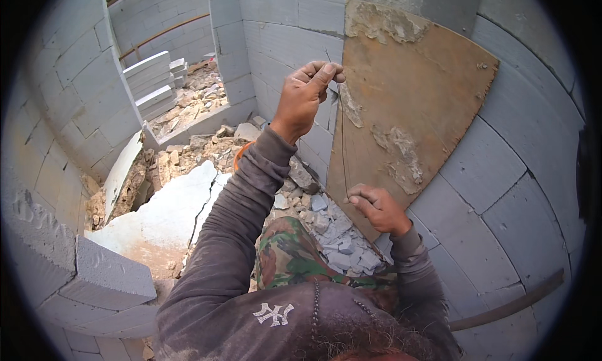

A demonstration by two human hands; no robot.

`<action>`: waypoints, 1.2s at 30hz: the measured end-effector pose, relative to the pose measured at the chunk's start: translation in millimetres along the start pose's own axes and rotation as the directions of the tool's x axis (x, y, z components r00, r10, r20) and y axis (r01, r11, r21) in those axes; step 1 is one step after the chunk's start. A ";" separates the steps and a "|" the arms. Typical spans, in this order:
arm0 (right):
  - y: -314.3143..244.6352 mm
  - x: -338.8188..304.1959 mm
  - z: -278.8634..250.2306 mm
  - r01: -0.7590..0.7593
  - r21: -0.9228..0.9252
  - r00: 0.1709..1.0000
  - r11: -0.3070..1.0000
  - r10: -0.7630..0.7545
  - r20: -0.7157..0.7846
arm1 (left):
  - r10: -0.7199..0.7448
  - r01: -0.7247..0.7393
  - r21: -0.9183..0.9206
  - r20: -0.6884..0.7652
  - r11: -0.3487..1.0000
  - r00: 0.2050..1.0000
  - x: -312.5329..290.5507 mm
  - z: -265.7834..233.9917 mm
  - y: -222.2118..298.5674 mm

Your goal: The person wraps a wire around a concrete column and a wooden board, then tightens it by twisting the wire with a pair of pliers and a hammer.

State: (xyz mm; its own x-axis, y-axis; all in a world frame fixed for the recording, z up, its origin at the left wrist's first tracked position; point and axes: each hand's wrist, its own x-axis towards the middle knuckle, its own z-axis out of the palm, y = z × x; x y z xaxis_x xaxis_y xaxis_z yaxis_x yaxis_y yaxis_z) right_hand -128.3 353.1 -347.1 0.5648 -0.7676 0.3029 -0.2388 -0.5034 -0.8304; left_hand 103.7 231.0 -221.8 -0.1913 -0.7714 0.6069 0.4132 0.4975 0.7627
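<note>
A thin dark wire (342, 141) runs down between my two hands, in front of the left edge of a brown wooden board (433, 79). My left hand (307, 94) is raised and pinches its upper part, with a short end sticking up above the fingers. Lower and to the right, my right hand (379, 209) is closed on the wire's lower part, thumb against forefinger. The board leans on the grey block wall and carries patches of dried mortar. I cannot tell whether the wire touches the board.
Broken rubble (342, 239) lies at the wall's foot. A large cracked white slab (160, 210) lies to the left, near a tilted slab (123, 173). Pale blocks (150, 79) are stacked beyond the doorway. A low block wall (113, 273) stands at the near left.
</note>
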 end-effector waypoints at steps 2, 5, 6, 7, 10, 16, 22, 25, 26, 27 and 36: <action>-0.3 -13.1 -2.4 0.153 0.429 0.988 0.891 -0.122 -0.098 | -0.093 0.087 -0.198 -0.025 0.976 0.995 1.5 -14.2 -7.2; 8.3 -10.7 -8.9 0.347 0.708 0.896 0.615 0.006 -0.445 | -0.096 0.081 -0.317 -0.030 0.945 0.995 2.3 -29.2 -9.4; 20.1 -8.6 -18.5 0.355 0.678 0.832 0.644 0.114 -0.544 | -0.073 0.059 -0.327 -0.031 0.943 0.997 0.8 -30.5 -9.6; 28.3 -7.2 -25.5 0.353 0.642 0.741 0.681 0.215 -0.637 | -0.067 0.060 -0.313 -0.009 0.948 0.998 -0.7 -23.9 -10.8; 33.6 9.5 -17.2 -0.044 0.045 0.686 0.998 0.063 -0.725 | -0.048 0.058 -0.269 0.044 0.961 0.998 -3.8 -3.7 -11.2; -0.6 -21.8 -9.6 -0.047 0.716 0.994 0.696 -0.040 0.104 | -0.065 0.066 -0.193 0.011 0.979 0.998 -0.1 -29.0 -27.5; 15.9 -23.7 -35.8 0.153 0.544 0.839 0.825 0.182 -0.513 | -0.247 0.244 -0.077 -0.033 0.967 0.968 -13.2 -34.6 -38.6; 24.3 -15.2 -14.0 0.120 0.359 0.719 0.925 0.168 -0.674 | -0.401 0.393 -0.195 -0.001 0.899 0.916 -29.3 -37.7 -53.7; 27.9 -16.2 -9.0 0.105 0.381 0.733 0.919 0.187 -0.654 | -0.455 0.445 -0.252 0.021 0.859 0.890 -36.3 -45.4 -63.7; 31.2 -17.9 -4.6 0.089 0.402 0.746 0.911 0.206 -0.633 | -0.506 0.494 -0.307 0.047 0.813 0.861 -42.6 -52.1 -73.6; 42.0 -25.1 30.5 -0.054 0.339 0.697 0.939 0.278 -0.660 | -0.478 0.507 -0.593 0.223 0.625 0.850 -82.6 -47.2 -109.6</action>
State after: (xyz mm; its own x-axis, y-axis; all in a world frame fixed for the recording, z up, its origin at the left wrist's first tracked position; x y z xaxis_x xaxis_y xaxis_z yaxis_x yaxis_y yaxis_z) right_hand -128.4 363.3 -403.8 -0.1941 -0.9374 0.2891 0.0125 -0.2970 -0.9548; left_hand 116.3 221.4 -366.0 -0.5584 -0.8050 0.2007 0.6891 -0.3153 0.6524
